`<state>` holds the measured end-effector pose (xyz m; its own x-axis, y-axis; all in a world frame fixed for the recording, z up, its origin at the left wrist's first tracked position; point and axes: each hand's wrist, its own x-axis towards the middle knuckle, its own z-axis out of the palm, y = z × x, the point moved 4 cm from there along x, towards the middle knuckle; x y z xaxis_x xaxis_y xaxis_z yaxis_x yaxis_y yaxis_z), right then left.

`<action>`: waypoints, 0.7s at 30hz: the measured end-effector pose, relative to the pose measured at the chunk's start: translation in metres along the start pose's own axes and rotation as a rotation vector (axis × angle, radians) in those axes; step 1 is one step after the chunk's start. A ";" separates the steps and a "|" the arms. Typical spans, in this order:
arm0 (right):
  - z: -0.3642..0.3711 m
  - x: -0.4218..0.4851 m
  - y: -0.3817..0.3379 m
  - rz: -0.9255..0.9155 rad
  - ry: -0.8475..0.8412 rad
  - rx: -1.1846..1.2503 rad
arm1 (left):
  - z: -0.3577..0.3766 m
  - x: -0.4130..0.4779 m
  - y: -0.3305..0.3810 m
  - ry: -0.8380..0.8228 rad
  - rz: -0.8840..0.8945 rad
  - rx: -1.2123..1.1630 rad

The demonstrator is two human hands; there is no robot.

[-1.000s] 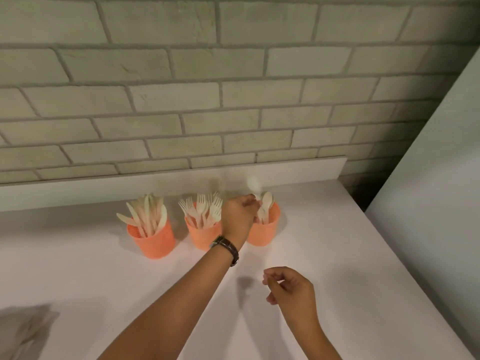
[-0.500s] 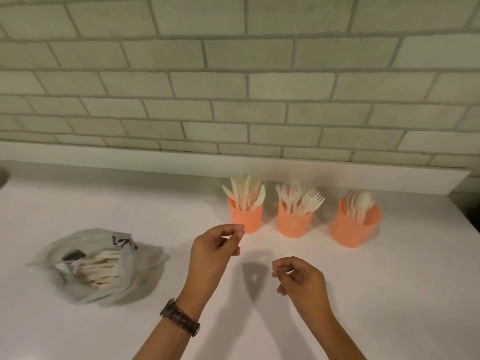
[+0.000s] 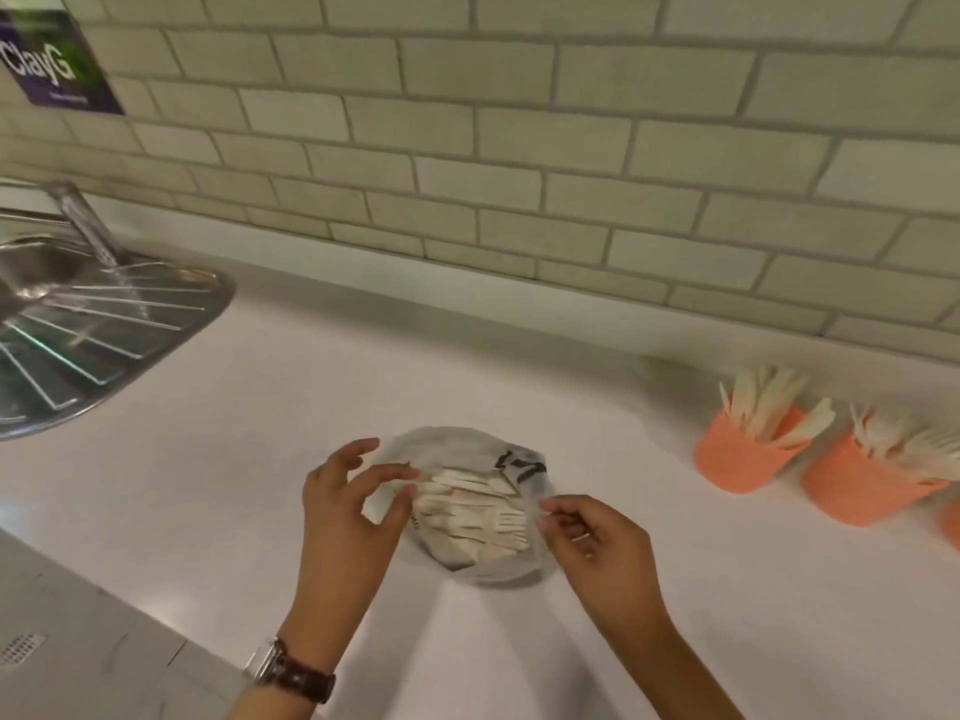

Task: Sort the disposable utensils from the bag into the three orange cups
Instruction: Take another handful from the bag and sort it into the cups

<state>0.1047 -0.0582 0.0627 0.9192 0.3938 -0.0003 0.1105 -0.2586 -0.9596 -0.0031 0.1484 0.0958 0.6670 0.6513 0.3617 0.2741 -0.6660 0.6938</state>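
Note:
A clear plastic bag point(image 3: 470, 449) lies crumpled on the white counter point(image 3: 270, 459), with several pale disposable utensils point(image 3: 467, 517) inside. My left hand point(image 3: 345, 517) is at the bag's left rim, its thumb and fingers pinching the film. At the bag's right rim, my right hand point(image 3: 602, 548) has its fingertips curled on the plastic. To the right stand the orange cups: one with knives point(image 3: 737, 462), one with forks point(image 3: 857, 493), and a third point(image 3: 953, 519) cut off by the frame edge.
A steel sink point(image 3: 78, 324) with a ribbed drainer and a tap point(image 3: 85, 226) takes up the left of the counter. The brick wall point(image 3: 519, 148) runs close behind, with a dark poster point(image 3: 47, 59) at top left. The counter's front edge crosses the lower left.
The view has swung left from the cups to the bag. My left hand left the right cup and came to the bag's left rim; my right hand reached the bag's right rim.

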 end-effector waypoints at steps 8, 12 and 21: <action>0.049 0.011 -0.020 -0.180 0.125 -0.601 | 0.014 0.017 -0.049 -0.380 -0.162 0.077; 0.040 0.015 0.002 0.098 -0.018 -0.591 | 0.018 0.020 -0.052 -0.395 -0.153 0.051; 0.040 0.030 0.006 0.040 -0.105 -0.468 | 0.007 0.036 -0.052 -0.358 0.043 0.275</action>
<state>0.1180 -0.0129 0.0456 0.8860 0.4556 -0.0864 0.2558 -0.6357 -0.7283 0.0111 0.2038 0.0680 0.8662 0.4862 0.1151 0.3822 -0.7932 0.4741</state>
